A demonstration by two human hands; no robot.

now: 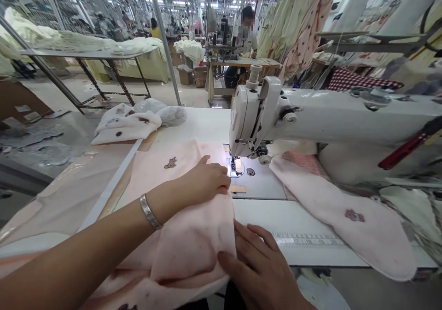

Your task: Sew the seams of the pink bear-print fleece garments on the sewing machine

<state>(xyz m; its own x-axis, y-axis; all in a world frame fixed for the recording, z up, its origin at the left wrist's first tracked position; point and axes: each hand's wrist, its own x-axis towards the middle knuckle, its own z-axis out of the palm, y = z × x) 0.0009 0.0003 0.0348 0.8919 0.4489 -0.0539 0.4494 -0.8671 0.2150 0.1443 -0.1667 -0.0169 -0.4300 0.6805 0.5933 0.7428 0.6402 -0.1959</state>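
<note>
A pale pink plush fabric piece (193, 248) with small animal motifs lies across the sewing table and hangs over its front edge. My left hand (207, 181) rests on it just left of the presser foot (234, 166), fingers curled down onto the cloth near its right edge. Closer to me, my right hand (258, 259) has that same edge between thumb and fingers; part of the fingers is behind the cloth. The white sewing machine (245, 117) stands over the metal needle plate (262, 181), its lamp lit. The fabric edge lies just short of the foot.
Right of the needle lies another pink fabric piece (345, 218), partly over a ruler strip (307, 239). Red-handled snips (407, 146) sit against the machine arm. A spotted white plush bundle (126, 126) lies at the back left. Beyond are fabric-laden tables and a person (247, 34).
</note>
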